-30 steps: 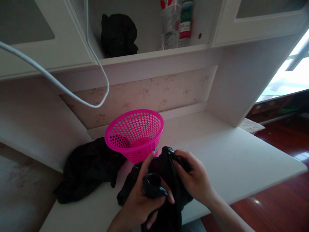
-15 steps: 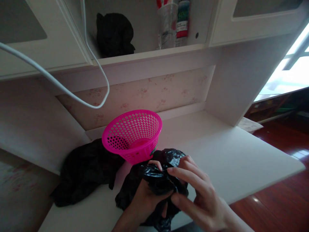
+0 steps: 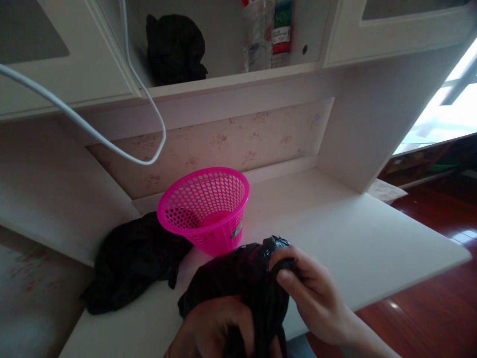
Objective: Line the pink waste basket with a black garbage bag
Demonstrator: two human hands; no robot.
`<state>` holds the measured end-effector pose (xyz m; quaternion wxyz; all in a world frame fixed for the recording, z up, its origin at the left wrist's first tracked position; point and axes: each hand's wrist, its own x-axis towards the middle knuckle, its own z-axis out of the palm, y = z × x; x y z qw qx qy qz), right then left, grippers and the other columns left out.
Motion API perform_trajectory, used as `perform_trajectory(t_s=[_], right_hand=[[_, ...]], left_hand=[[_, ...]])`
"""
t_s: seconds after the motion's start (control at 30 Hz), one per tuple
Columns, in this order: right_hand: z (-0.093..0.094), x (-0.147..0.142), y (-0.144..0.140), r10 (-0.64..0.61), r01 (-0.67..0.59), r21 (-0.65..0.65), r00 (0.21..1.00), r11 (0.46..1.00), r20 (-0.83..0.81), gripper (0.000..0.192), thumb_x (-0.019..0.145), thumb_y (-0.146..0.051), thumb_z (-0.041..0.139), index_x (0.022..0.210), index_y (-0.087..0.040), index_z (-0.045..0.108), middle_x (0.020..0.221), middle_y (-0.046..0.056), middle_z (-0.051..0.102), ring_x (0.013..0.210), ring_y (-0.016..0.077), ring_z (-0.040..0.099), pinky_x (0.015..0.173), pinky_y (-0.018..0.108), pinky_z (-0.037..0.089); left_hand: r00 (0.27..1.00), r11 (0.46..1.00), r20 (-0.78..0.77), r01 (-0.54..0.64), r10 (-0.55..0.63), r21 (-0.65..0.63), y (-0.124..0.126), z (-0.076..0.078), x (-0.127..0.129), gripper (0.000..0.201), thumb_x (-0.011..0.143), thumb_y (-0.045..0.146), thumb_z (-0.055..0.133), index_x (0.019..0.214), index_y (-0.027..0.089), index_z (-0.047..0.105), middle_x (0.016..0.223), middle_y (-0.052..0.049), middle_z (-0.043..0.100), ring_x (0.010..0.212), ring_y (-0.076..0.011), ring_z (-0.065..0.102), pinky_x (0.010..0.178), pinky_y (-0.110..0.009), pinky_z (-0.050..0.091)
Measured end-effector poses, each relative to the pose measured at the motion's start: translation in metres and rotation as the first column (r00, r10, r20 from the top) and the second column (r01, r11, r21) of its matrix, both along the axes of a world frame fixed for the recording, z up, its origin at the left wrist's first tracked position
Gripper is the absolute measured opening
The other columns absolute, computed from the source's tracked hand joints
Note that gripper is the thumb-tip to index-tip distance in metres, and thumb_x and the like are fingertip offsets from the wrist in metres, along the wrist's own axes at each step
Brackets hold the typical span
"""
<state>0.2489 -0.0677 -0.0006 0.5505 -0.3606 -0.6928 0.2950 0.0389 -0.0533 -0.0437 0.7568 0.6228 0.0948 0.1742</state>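
A crumpled black plastic bag [image 3: 231,273] lies between my hands at the front edge of the white desk. My right hand [image 3: 311,288] pinches its gathered edge between thumb and fingers, pulling it to the right. Lower down, my left hand [image 3: 216,323] is curled around the bag's folds, its fingertips partly hidden by the plastic. Just behind the bag stands a pink perforated basket [image 3: 208,238], upright and with nothing visible inside.
Another black bag [image 3: 137,263] lies on the desk [image 3: 320,238] left of the basket. A white cable [image 3: 89,132] hangs in front at upper left. On the shelf above sit a black bundle [image 3: 175,47], a clear container [image 3: 259,37] and a red-and-green can [image 3: 281,30].
My right hand has closed on the bag's edge, and the bag's bunched opening is now stretched rightward. My left hand has shifted lower and turned, with its back now facing up.
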Motion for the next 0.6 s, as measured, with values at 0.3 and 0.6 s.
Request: perform_trajectory(t_s=[0.3, 0.6], right_hand=[[-0.007, -0.024, 0.021, 0.303, -0.449, -0.292, 0.85, 0.845, -0.43, 0.035, 0.109, -0.056, 0.043, 0.104, -0.023, 0.054, 0.091, 0.002, 0.066, 0.079, 0.0129, 0.059, 0.073, 0.025, 0.05], [-0.011, -0.026, 0.039, 0.274, -0.183, -0.419, 0.947, 0.889, 0.167, 0.037, 0.105, -0.048, 0.051, 0.084, -0.019, 0.057, 0.069, -0.005, 0.05, 0.064, 0.0099, 0.041, 0.059, 0.024, 0.034]], left_hand=[[0.993, 0.955, -0.103, -0.033, 0.066, 0.294, 0.008, -0.014, -0.003, 0.06, 0.069, 0.083, 0.07, 0.066, 0.024, 0.058, 0.068, -0.004, 0.066, 0.068, -0.0215, 0.066, 0.072, -0.034, 0.055], [0.733, 0.635, -0.396, -0.064, 0.553, 0.77, -0.028, 0.044, -0.005, 0.049, 0.083, 0.02, 0.077, 0.124, 0.047, 0.073, 0.102, 0.004, 0.082, 0.084, -0.0191, 0.075, 0.066, -0.022, 0.048]])
